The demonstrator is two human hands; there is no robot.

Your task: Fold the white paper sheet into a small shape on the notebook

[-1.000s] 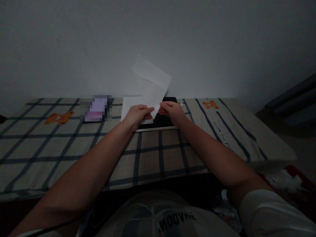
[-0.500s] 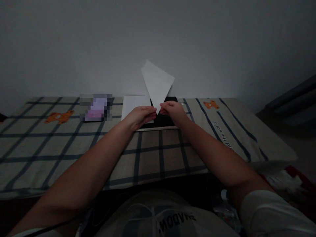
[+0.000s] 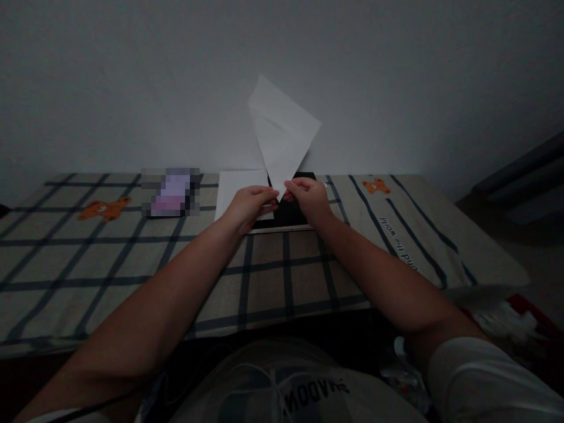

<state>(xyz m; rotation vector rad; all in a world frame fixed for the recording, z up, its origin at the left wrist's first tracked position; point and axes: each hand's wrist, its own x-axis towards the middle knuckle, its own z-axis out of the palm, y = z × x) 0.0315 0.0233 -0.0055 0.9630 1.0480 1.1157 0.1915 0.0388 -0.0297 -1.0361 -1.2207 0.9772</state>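
Pinching the narrow lower tip of a folded sheet point(image 3: 284, 132) from either side, the fingers of the left hand point(image 3: 251, 205) and right hand point(image 3: 311, 200) hold it raised near the far edge of the tabletop point(image 3: 282, 288). Beneath them, a black board point(image 3: 299, 214) lies by that edge, white paper point(image 3: 240, 191) covering its left part; a blurred phone point(image 3: 171, 194) rests toward the far left corner.
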